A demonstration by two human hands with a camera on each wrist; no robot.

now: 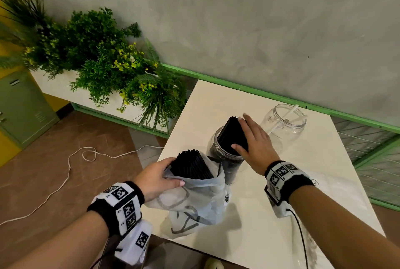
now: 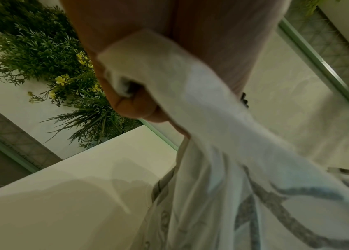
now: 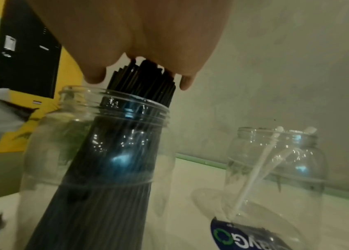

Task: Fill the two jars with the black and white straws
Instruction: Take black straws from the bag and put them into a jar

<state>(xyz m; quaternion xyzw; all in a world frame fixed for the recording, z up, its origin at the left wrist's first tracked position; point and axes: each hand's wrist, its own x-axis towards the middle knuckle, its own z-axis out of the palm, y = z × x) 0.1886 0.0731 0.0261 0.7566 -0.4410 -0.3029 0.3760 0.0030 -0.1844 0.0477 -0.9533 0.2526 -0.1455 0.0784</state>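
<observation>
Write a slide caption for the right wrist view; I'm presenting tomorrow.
Right hand presses black straws into near jar; far jar holds white straws.

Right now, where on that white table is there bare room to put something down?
Bare table shows along the far-left corner beyond the black-straw jar, and near the front edge right of the plastic bag. The middle is crowded: bag, both jars, both hands.

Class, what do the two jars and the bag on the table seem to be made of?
Both jars: clear, glossy, likely plastic, with see-through walls, bright glints and threaded necks; glass is possible. The bag: thin, translucent whitish plastic film that crumples and folds softly.
</observation>
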